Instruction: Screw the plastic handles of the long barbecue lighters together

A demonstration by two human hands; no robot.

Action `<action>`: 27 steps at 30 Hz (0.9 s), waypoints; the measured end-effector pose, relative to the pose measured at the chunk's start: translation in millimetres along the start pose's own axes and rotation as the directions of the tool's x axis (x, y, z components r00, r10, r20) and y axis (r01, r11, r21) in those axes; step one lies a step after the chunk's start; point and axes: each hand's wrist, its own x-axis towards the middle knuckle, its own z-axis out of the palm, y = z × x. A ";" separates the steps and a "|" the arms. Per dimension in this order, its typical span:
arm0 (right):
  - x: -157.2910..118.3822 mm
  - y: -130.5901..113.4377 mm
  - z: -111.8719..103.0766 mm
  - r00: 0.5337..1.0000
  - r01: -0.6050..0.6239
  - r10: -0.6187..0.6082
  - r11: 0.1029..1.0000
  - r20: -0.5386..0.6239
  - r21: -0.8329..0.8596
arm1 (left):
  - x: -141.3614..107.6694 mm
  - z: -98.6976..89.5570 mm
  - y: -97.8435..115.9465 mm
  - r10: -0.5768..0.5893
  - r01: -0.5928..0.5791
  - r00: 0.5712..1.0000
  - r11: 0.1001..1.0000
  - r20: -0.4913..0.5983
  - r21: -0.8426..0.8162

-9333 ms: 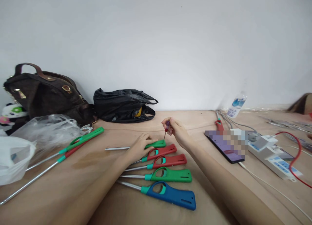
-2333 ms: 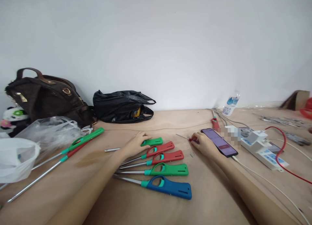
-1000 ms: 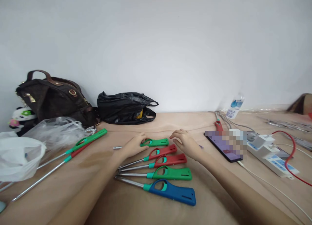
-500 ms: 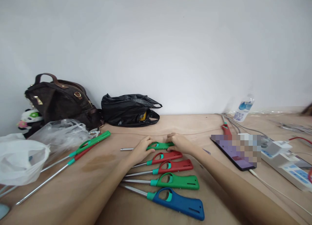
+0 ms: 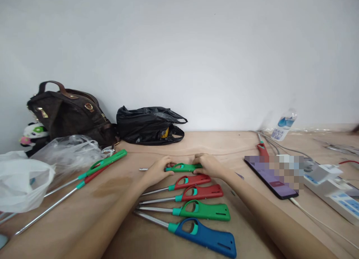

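Observation:
A green long-reach lighter lies across the table between my hands, its metal tube pointing left. My left hand is closed around the tube near its teal collar. The handle's right end is gripped by my right hand. Nearer to me, more lighters lie in a row with tubes pointing left: a red lighter, another red lighter, a green lighter and a blue lighter. My left forearm passes close to their tube tips.
To the left lie a green lighter, a white plastic bag and a dark backpack. A black plastic bag rests by the wall. On the right are a phone, a power strip and a bottle.
My left hand has shifted slightly left along the lighter, so more of the teal collar shows. My right hand stays at the handle's end. The camera view has moved a little.

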 end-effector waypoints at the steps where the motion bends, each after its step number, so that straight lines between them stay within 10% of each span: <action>1: -0.3 0.5 -0.1 1.000 -0.007 0.007 1.000 -0.001 0.003 | -0.4 -2.3 -2.4 -0.005 0.005 1.000 1.000 0.006 0.009; 11: 2.4 -11.9 9.3 0.996 -0.060 0.065 0.995 -0.063 0.077 | 4.9 -4.7 12.6 0.074 -0.067 0.996 0.990 -0.056 0.124; 15: 2.6 -21.0 -0.4 0.973 -0.161 0.179 0.978 -0.146 0.130 | 3.2 -13.6 30.2 0.178 -0.126 0.954 0.968 -0.243 0.215; 18: 2.1 -33.6 -12.6 0.926 -0.223 0.283 0.943 -0.248 0.245 | -0.5 -16.6 49.5 0.216 -0.106 0.759 0.972 -0.614 0.210; 21: 1.6 -50.8 -19.5 0.890 -0.215 0.384 0.828 -0.245 0.518 | 2.2 -12.0 66.7 -0.074 -0.056 0.474 0.992 -0.877 -0.114; 24: 0.6 -68.9 -20.3 0.896 -0.154 0.381 0.750 -0.230 0.643 | 9.8 -4.7 75.7 -0.371 -0.155 0.659 0.784 -0.654 -0.601; 27: -1.4 -84.1 -21.9 0.919 -0.117 0.360 0.636 -0.159 0.763 | 12.7 -1.3 83.1 -0.411 -0.180 0.810 0.505 -0.418 -0.844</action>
